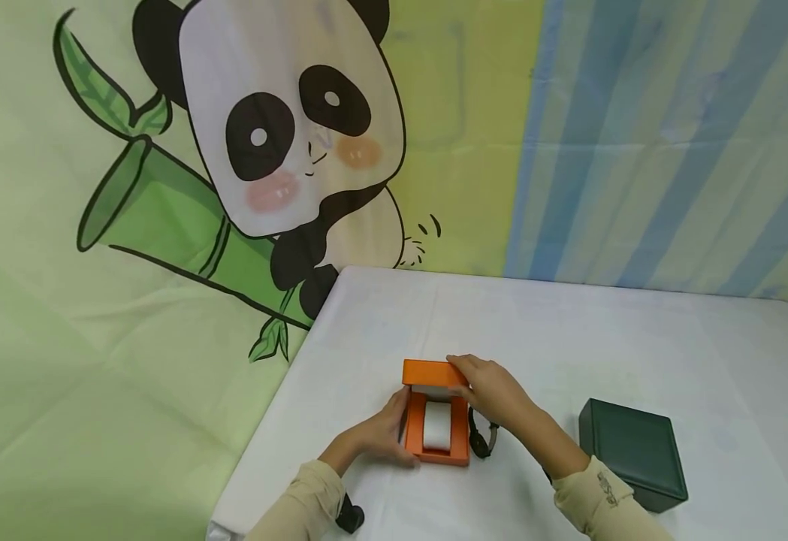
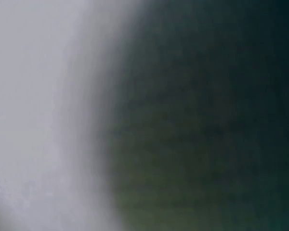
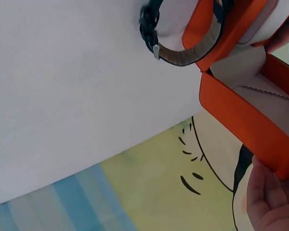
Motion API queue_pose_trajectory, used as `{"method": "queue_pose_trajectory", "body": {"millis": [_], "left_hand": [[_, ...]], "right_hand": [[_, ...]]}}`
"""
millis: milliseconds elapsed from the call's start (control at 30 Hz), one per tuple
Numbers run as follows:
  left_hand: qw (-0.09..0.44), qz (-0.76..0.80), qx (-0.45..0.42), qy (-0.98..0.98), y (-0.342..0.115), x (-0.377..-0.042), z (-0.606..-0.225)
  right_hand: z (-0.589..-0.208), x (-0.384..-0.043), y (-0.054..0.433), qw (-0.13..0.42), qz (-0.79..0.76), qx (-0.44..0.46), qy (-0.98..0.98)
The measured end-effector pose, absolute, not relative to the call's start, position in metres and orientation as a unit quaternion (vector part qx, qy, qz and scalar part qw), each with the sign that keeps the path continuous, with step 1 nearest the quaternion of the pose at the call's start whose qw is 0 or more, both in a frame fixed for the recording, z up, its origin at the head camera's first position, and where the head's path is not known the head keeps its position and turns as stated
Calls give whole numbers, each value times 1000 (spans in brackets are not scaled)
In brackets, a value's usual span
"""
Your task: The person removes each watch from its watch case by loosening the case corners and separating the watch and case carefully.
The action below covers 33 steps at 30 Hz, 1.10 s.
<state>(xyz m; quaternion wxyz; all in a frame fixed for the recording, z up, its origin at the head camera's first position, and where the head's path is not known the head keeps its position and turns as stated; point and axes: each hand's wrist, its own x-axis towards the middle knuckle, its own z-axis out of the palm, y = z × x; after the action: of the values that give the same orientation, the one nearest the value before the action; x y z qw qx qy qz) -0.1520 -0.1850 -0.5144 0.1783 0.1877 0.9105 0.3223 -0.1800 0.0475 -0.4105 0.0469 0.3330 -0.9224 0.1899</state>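
Observation:
An orange watch box (image 1: 460, 445) stands on the white table with its lid (image 1: 426, 372) raised. A white cushion (image 1: 437, 425) sits inside it. My left hand (image 1: 380, 436) holds the box's left side, thumb near the front corner. With my right hand (image 1: 496, 389) I grip the lid at its right end; in the right wrist view its fingers (image 3: 272, 195) press the lid's edge. Just right of the box lies a watch (image 1: 481, 442), its strap (image 3: 185, 57) curved in a loop. The left wrist view is blurred, mostly filled by a dark surface.
A closed dark green box (image 1: 637, 447) stands on the table (image 1: 542, 323) to the right, beyond my right forearm. Behind the table hangs a cloth (image 1: 461, 150) printed with a panda and stripes. A small black object (image 1: 349, 517) shows beside my left wrist.

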Motion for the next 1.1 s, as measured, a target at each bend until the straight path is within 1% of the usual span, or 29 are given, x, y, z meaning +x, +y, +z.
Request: {"method": "queue_pose_trajectory", "body": {"millis": [267,467,567,733,833,967,1100], "left_hand": [[178,308,179,917,-187,-152,-517],[157,323,199,912,-189,-154,-520],[153,324,205,911,-190,-155,-522],[153,330,212,907,-191,-155,-523],[166,340,207,902,-191,-155,-520],[178,354,206,895,-190,-154,-516],[170,359,218,891,-189,-154,-518]], "right_hand": [[-419,-174,47,112,162,360,-912],[-424,-170,49,164,140,389,-896],[-429,-166,50,208,132,415,-876],[-441,-164,50,312,110,466,-821],[-448,-164,49,359,94,488,-790],[-451,-163,51,394,72,504,-766],[-454,-160,53,415,38,520,-746]]}}
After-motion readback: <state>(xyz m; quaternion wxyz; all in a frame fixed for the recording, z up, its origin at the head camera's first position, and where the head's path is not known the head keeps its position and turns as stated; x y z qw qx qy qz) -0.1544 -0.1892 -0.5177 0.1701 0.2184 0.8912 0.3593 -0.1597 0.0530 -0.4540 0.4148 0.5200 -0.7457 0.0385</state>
